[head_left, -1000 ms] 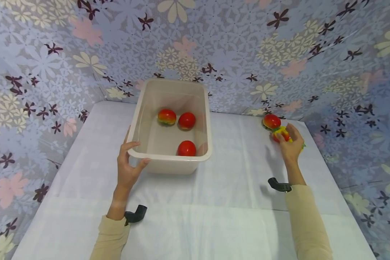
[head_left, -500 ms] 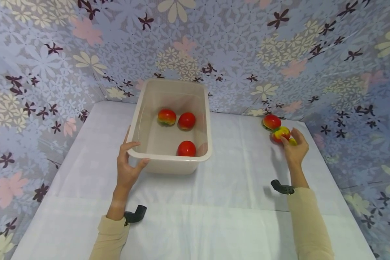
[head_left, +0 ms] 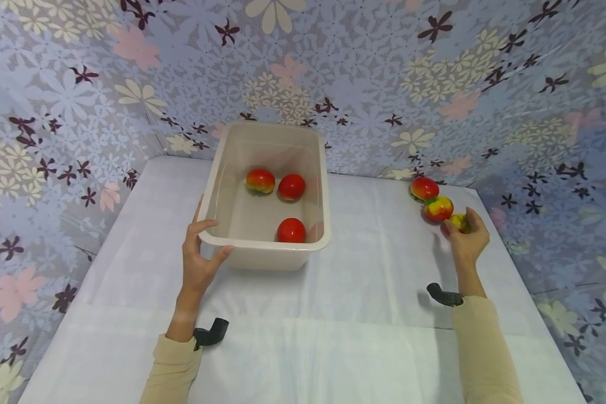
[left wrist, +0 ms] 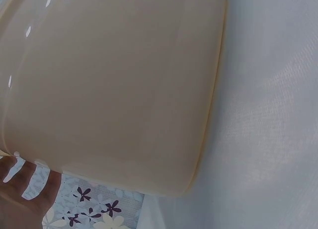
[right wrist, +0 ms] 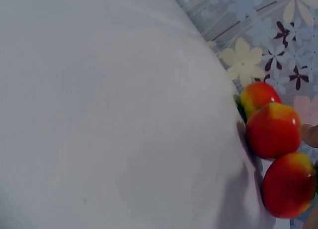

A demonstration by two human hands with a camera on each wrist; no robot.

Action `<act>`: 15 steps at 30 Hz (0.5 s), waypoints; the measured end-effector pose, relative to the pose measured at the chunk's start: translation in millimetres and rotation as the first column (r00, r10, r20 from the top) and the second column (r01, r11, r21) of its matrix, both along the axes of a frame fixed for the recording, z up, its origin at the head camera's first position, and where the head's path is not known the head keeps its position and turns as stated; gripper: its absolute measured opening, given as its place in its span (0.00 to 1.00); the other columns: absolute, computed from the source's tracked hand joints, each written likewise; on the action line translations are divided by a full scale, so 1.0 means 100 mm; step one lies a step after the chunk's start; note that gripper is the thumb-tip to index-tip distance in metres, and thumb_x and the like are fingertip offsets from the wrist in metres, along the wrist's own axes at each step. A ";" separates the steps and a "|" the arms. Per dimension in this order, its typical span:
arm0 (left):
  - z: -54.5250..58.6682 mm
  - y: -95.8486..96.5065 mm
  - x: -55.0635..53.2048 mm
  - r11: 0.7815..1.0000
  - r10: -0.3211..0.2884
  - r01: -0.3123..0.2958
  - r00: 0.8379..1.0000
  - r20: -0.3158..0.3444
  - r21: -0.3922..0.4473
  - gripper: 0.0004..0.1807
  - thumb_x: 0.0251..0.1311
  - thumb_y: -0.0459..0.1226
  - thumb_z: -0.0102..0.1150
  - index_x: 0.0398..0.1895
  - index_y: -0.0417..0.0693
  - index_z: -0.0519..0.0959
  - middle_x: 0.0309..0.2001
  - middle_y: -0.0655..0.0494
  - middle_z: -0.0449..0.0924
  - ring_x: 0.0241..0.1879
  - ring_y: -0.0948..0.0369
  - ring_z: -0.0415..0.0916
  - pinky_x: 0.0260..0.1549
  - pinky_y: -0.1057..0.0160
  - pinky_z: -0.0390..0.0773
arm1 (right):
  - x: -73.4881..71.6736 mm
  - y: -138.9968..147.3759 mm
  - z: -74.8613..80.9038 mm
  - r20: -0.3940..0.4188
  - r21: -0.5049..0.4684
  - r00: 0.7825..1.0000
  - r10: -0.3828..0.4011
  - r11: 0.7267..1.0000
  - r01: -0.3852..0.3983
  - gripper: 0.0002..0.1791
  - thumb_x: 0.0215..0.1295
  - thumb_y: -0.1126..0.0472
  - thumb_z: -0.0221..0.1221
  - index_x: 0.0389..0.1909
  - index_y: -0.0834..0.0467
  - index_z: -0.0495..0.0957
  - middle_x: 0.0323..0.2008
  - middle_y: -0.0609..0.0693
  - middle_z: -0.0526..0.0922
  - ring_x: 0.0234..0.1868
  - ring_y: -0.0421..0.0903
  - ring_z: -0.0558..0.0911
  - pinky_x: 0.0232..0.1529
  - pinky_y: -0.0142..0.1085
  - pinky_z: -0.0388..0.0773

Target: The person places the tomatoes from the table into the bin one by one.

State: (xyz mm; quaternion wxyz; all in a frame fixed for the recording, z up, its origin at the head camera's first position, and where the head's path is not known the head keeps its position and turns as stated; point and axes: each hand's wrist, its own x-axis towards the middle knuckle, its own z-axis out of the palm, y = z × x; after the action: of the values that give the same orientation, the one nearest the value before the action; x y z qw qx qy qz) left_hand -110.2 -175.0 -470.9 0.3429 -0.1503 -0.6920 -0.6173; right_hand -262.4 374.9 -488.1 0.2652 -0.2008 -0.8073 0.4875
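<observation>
A beige plastic tub (head_left: 262, 257) stands on the table, with several fingers of my left hand (head_left: 198, 264) on its near left corner. One finger hooks over the rim and the thumb lies along the front edge. Inside the tub are three red fruits, one of them a red-and-yellow fruit (head_left: 260, 180). At the right, my right hand (head_left: 468, 241) holds the nearest red-and-yellow fruit (right wrist: 289, 185) between thumb and fingers. Beyond it lie a middle fruit (head_left: 438, 209) and a far fruit (head_left: 425, 189) in a close row. The right wrist view shows only parts of the fingers.
A white cloth (head_left: 363, 280) covers the table. Flowered fabric (head_left: 353, 73) rises behind it and along both sides, close to the tub and the far fruit. Black camera mounts (head_left: 211, 332) are on both wrists.
My right hand has let go of the middle fruit, shifted right and toward me, and taken hold of the nearest fruit. The left hand and the tub have stayed put.
</observation>
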 end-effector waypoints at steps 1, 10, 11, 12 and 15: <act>0.00 0.00 0.00 1.000 0.001 -0.001 1.000 0.001 -0.001 0.40 0.53 0.56 0.68 0.51 0.28 0.68 0.76 0.41 0.53 0.75 0.46 0.50 0.66 0.62 0.62 | 0.00 0.01 -0.01 0.002 0.000 1.000 -0.006 1.000 0.006 0.31 0.59 0.67 0.66 0.65 0.56 0.72 0.66 0.53 0.74 0.67 0.43 0.71 0.68 0.29 0.60; 0.01 0.00 0.00 1.000 0.001 -0.001 1.000 0.015 -0.003 0.41 0.53 0.57 0.68 0.52 0.28 0.68 0.76 0.40 0.52 0.75 0.47 0.49 0.68 0.61 0.58 | 0.01 0.10 -0.07 0.061 0.077 0.997 -0.039 0.996 0.035 0.34 0.57 0.66 0.68 0.67 0.55 0.71 0.68 0.52 0.71 0.71 0.43 0.66 0.71 0.28 0.54; 0.01 0.00 0.01 1.000 0.002 -0.002 1.000 0.016 -0.004 0.42 0.53 0.57 0.68 0.52 0.28 0.68 0.76 0.40 0.52 0.75 0.47 0.49 0.68 0.61 0.58 | 0.02 0.11 -0.07 0.065 0.088 0.997 -0.042 0.995 0.036 0.35 0.57 0.66 0.68 0.67 0.55 0.70 0.69 0.52 0.71 0.71 0.44 0.66 0.71 0.29 0.53; 0.01 0.00 0.01 1.000 0.003 -0.003 1.000 0.017 -0.005 0.42 0.53 0.57 0.68 0.52 0.28 0.68 0.76 0.40 0.52 0.75 0.47 0.49 0.67 0.61 0.59 | 0.02 0.13 -0.08 0.072 0.100 0.996 -0.045 0.994 0.038 0.35 0.57 0.65 0.68 0.67 0.55 0.70 0.69 0.51 0.70 0.72 0.44 0.65 0.72 0.29 0.53; 0.00 0.00 0.01 1.000 0.007 -0.006 1.000 0.024 -0.012 0.42 0.53 0.57 0.68 0.52 0.29 0.68 0.76 0.40 0.52 0.75 0.47 0.49 0.67 0.62 0.59 | 0.03 0.17 -0.09 0.081 0.124 0.995 -0.061 0.991 0.051 0.36 0.57 0.64 0.68 0.68 0.54 0.69 0.70 0.50 0.68 0.73 0.44 0.63 0.72 0.31 0.52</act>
State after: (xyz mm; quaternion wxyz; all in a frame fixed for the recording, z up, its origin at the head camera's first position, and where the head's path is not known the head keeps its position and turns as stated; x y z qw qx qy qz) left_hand -109.2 -174.6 -470.6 0.3357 -0.1426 -0.7001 -0.6139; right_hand -259.1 391.6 -497.0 0.2561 -0.2272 -0.8400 0.4208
